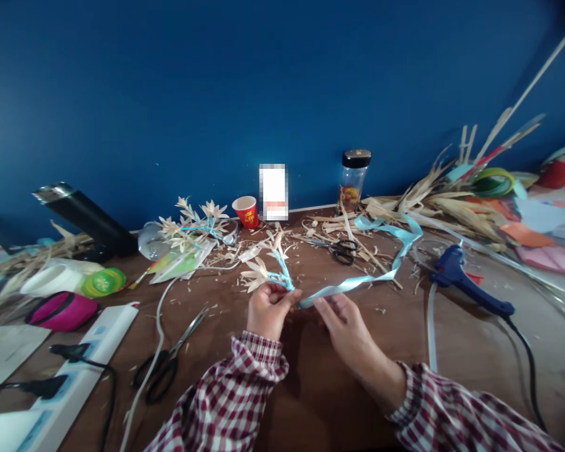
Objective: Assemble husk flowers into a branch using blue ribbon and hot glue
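Observation:
Low in the middle of the head view, my left hand (269, 311) pinches the base of a small spray of corn-husk flowers (255, 275). Light blue wrapping covers its stems, which fork upward from my fingers. To the right, my right hand (343, 323) has thumb and fingers closed on a light blue ribbon (353, 285) near the flower stems. From there the ribbon runs slack across the table, curving back toward the husk pile. Another bunch of husk flowers (195, 223) with blue stems lies farther back on the left.
Scissors lie at the left (172, 361), with more scissors (343, 251) behind the ribbon. A blue glue gun (471, 282) is at the right. A power strip (82, 376), red paper cup (245, 213), lidded glass jar (353, 179), black flask (85, 216) and dry husks (419, 201) surround the work.

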A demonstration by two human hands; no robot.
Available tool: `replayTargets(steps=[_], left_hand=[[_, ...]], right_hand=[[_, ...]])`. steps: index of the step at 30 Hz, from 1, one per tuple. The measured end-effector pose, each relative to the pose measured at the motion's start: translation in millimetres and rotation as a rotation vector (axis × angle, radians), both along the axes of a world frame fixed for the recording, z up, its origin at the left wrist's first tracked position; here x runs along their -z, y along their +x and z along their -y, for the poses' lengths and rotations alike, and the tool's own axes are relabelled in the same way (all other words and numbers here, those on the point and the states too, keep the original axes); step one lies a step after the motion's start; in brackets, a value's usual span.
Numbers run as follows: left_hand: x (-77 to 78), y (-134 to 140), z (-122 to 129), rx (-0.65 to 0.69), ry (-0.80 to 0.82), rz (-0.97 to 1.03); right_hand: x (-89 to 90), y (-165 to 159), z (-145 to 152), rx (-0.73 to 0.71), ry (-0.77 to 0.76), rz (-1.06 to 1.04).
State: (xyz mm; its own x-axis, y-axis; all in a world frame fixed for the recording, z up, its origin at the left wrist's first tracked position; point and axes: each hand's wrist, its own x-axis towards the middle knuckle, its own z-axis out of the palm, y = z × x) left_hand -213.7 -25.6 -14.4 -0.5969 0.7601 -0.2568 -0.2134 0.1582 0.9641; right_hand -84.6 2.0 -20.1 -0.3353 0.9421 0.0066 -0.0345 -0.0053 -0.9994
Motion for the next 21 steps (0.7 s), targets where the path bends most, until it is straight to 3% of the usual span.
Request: replayTargets(steps=[7, 16, 21], left_hand=[[1.2, -0.2, -1.7, -0.003, -0.006, -0.005], [-10.9, 0.4, -0.9, 0.006, 0.034, 0.373], [-10.7, 0.0, 0.2, 0.0, -0.02, 0.375]], right_hand=[[3.4, 0.4, 0.5, -0.06, 0.003, 0.058], [-7.8, -2.6, -1.1, 0.021, -0.131, -0.129], [-8.8, -3.7, -1.9, 0.027, -0.143, -0.192]])
